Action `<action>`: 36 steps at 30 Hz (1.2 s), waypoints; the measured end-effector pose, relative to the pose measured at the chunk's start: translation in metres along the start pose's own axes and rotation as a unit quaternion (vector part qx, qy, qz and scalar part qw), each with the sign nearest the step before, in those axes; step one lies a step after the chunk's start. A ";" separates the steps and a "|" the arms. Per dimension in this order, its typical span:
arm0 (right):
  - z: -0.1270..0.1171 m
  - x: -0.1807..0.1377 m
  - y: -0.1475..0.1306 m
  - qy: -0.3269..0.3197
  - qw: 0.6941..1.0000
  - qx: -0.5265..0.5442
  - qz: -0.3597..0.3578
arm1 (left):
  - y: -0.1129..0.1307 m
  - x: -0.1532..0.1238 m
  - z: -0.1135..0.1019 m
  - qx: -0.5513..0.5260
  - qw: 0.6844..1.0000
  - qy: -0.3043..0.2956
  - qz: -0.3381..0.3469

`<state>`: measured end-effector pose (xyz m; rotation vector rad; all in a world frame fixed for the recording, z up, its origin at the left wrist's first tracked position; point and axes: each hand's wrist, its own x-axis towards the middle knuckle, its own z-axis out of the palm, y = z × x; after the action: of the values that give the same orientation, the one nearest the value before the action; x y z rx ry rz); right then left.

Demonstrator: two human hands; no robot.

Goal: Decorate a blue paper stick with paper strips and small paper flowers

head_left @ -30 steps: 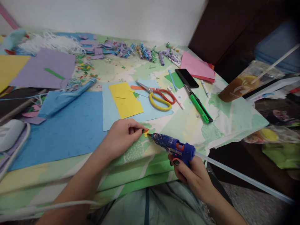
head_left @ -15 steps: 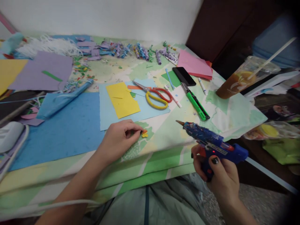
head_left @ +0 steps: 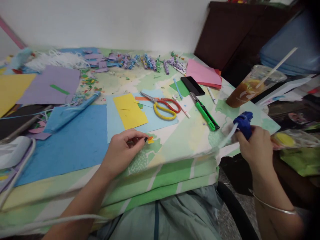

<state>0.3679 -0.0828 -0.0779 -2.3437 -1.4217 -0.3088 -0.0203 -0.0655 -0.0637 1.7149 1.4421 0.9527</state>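
1. My left hand (head_left: 125, 149) pinches orange-yellow piece (head_left: 150, 140) near tablecloth's (head_left: 180, 140) front edge; likely light, easily creased: hold edges.
2. My right hand (head_left: 258, 145) grips glue gun (head_left: 243, 124), tablecloth's right corner; probably rigid, heavier: handle only.

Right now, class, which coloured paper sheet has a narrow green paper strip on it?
The purple paper sheet at left; the narrow green strip sets it apart from the pink paper sheet and large blue paper sheet.
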 end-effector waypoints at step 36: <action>-0.006 -0.113 -0.215 -0.289 0.644 0.708 -0.029 | 0.010 -0.019 0.017 0.021 0.964 0.222 0.144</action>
<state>0.1248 -0.0866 -0.0707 -0.9856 -1.1367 1.2309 -0.0027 -0.0864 -0.0650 1.8542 1.5140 1.5545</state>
